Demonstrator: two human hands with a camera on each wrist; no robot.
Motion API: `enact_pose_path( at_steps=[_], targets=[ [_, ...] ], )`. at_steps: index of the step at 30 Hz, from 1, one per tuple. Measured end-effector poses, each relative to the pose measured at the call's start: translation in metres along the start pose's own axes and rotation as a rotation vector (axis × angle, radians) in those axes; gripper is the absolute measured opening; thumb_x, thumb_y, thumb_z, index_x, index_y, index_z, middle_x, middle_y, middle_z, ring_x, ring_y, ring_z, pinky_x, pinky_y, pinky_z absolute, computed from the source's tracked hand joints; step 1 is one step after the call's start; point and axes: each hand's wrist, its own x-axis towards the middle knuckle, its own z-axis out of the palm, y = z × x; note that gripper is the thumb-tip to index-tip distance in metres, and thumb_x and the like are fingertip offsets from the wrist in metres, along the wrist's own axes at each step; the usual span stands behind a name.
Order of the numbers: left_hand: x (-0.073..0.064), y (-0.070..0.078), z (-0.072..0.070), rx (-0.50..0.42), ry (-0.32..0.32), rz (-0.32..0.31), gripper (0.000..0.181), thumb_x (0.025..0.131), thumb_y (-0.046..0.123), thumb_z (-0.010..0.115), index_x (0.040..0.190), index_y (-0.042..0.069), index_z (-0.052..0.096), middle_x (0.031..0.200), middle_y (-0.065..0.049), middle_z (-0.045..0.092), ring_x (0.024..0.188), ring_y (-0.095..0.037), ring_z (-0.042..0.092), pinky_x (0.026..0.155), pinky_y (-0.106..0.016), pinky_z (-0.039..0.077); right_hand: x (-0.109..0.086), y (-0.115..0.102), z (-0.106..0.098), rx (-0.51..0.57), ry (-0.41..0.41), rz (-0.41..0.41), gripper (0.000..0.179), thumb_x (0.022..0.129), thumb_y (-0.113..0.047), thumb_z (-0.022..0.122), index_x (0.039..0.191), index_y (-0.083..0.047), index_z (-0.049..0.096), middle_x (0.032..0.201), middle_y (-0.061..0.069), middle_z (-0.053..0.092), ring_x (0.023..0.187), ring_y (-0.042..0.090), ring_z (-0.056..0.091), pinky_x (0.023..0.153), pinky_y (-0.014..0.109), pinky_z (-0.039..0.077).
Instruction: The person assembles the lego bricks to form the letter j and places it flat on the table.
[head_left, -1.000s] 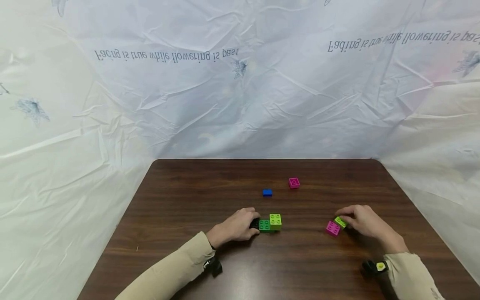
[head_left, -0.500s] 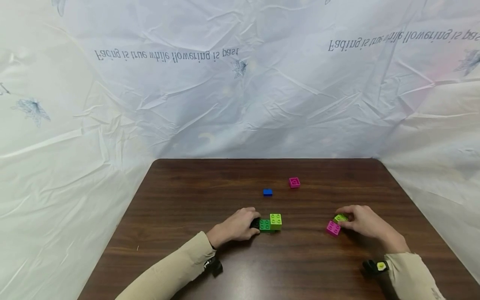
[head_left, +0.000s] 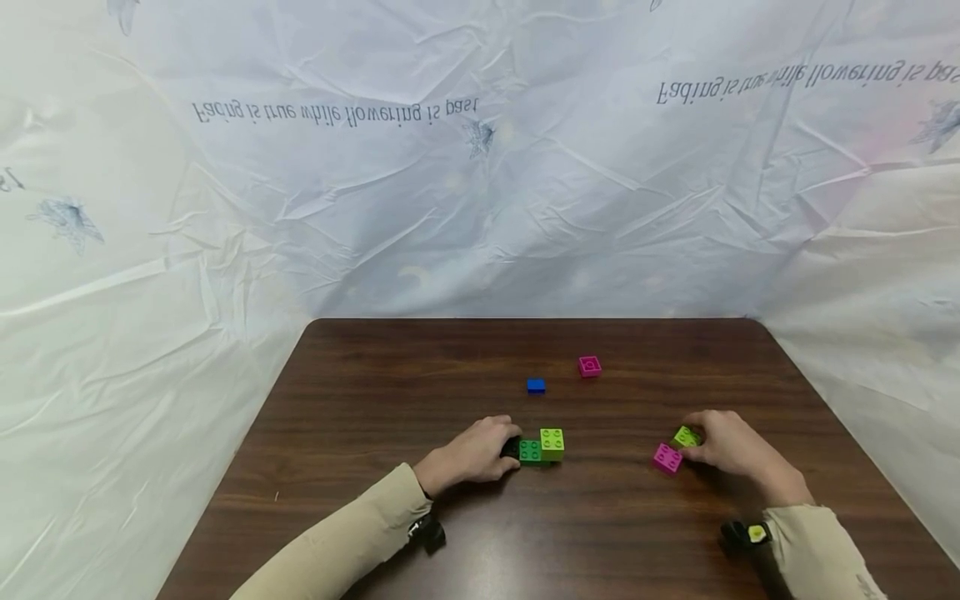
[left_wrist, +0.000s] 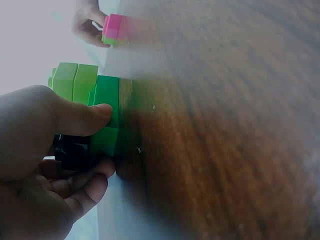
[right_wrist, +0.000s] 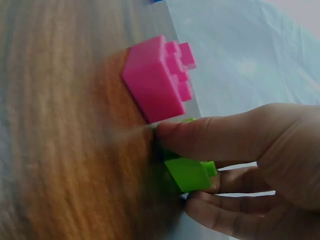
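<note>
Over the last second the loose lime brick (head_left: 686,437) has turned and slid a little in the grasp of the right hand (head_left: 727,442), while the brick row (head_left: 530,451) stays put under the left hand (head_left: 471,452). I read that as a small adjustment of angle, with the row steadied meanwhile.

The row lies on the worktop (head_left: 360,383) with its long axis running left to right, studs up; its black brick (left_wrist: 75,151) forms the left end and its stacked lime brick (head_left: 552,444) stands higher at the right end. The left fingers are clamped on the row around its black end, thumb against the green.

Well to the right of the row, the right thumb and fingers pinch the loose lime brick from opposite sides. It now slants, its long axis seeming to point away and rightward; the thumb hides much of it. The near pink brick (head_left: 667,458) sits studs up between it and the row; whether they touch I cannot tell. Beyond the row lie the blue brick (head_left: 536,386) and, farther right, the far pink brick (head_left: 590,367), hollow side up.
</note>
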Motion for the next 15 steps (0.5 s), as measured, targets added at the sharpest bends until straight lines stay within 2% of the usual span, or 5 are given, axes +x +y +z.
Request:
enact_pose_path(
  at_steps=[4, 8, 15],
  targets=[
    [-0.0002, -0.0003, -0.0003, 0.007, 0.005, -0.001, 0.039, 0.089, 0.03, 0.072, 0.121, 0.009, 0.064, 0.102, -0.002, 0.061, 0.084, -0.009, 0.055, 0.072, -0.023, 0.047, 0.0005, -0.0023, 0.0015, -0.014, 0.026, -0.003, 0.044, 0.077, -0.023, 0.081, 0.106, 0.007, 0.068, 0.093, 0.013, 0.068, 0.074, 0.017, 0.056, 0.063, 0.038, 0.047],
    [-0.0014, -0.0004, 0.0001, 0.014, 0.002, -0.006, 0.04, 0.089, 0.03, 0.072, 0.121, 0.008, 0.064, 0.102, -0.002, 0.06, 0.084, -0.009, 0.055, 0.073, -0.023, 0.047, 0.0005, -0.0014, 0.0054, -0.03, 0.042, -0.041, 0.04, 0.077, -0.022, 0.081, 0.104, 0.006, 0.069, 0.092, 0.012, 0.069, 0.075, 0.017, 0.057, 0.064, 0.038, 0.048],
    [-0.0007, 0.0005, 0.0006, 0.013, 0.015, 0.003, 0.039, 0.088, 0.029, 0.072, 0.12, 0.008, 0.064, 0.102, -0.002, 0.06, 0.085, -0.009, 0.056, 0.074, -0.022, 0.048, -0.0005, -0.0018, 0.0017, -0.035, 0.028, -0.062, 0.037, 0.078, -0.02, 0.08, 0.103, 0.005, 0.069, 0.087, 0.006, 0.067, 0.071, 0.013, 0.052, 0.061, 0.034, 0.045]
  ],
)
